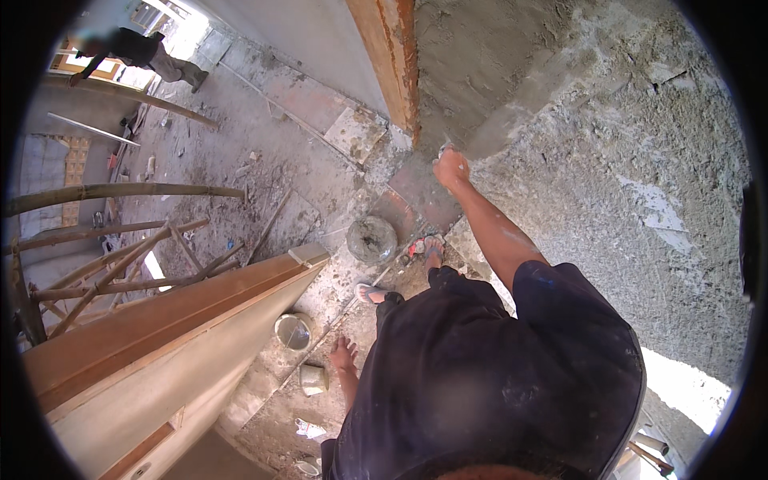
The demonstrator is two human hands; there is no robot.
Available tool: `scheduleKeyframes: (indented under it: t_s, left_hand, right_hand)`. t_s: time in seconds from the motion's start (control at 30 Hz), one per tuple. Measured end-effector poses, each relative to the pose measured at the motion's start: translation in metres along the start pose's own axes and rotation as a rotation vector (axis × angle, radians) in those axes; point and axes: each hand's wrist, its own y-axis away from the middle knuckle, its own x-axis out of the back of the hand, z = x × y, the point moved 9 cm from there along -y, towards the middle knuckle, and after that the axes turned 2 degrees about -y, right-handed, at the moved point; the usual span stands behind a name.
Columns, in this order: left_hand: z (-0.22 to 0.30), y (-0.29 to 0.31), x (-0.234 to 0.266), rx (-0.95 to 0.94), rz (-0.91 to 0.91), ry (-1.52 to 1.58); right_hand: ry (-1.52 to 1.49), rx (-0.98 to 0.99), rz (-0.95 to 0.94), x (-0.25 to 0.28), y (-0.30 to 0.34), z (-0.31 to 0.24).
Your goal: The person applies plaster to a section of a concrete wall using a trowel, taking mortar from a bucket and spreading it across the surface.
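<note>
My right arm reaches out to the lower part of the wall beside a wooden door frame (398,68). My right hand (453,170) is closed round what looks like a trowel (445,148); only a small grey bit of it shows past the fingers. Just beyond that hand, damp grey plaster (480,64) covers part of the wall, while the surface to the right is rough and pale. A round tub of grey mortar (372,239) stands on the floor near my feet. Low at my side, my left hand (344,354) hangs with its fingers apart, holding nothing.
Two smaller buckets, one round (293,331) and one tipped or angled (314,379), sit near my left hand. A second wooden frame (200,312) edges the wall at left. Bamboo poles (120,192) stand beyond it. Another person (140,50) is at the far left.
</note>
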Motion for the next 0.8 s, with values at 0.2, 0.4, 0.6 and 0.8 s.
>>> scheduleKeyframes:
  t_s: [0.2,0.4,0.6,0.8]
  left_hand:
    - [-0.125,-0.076,0.013,0.015,-0.034,0.190]
    - [-0.111,-0.083,-0.022,-0.563,0.075,-0.724]
    - [-0.043,-0.024,-0.054,-0.048,-0.101,-0.045]
    - [-0.031,-0.067,-0.050,-0.011,-0.022,-0.073]
  right_hand:
    - [-0.023,0.018,0.029,0.078,0.004,-0.069]
    - [-0.016,0.094,0.110,0.133,0.012,-0.087]
    - [-0.483,0.136,-0.095,0.199,0.015,-0.074]
    - [-0.563,0.532,0.368,0.249,0.105,-0.099]
